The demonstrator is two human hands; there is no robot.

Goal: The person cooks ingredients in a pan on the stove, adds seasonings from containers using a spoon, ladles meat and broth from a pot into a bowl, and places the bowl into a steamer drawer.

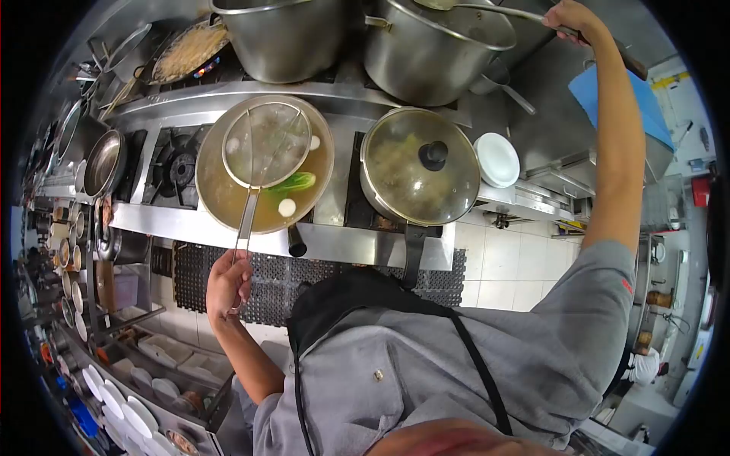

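Observation:
My left hand [230,286] is closed around the handle of a wire mesh strainer [248,209]. The strainer's round basket lies over the pan [206,199] of cloudy broth, where steam blurs the surface. A green leafy vegetable [295,182] and several white balls, one a white ball [287,207], float in the broth. Up at the top right, my right hand [569,21] grips a long-handled ladle [506,11]. The ladle's bowl is over the rim of a tall steel stockpot [414,64], partly cut off by the frame edge.
A glass-lidded pan [395,190] of food stands right of the broth pan, its handle toward my body. White plates [498,159] are stacked beside it. Another large stockpot [281,42] and a wok of light-coloured food [190,55] sit behind. A bare burner [176,169] is at left.

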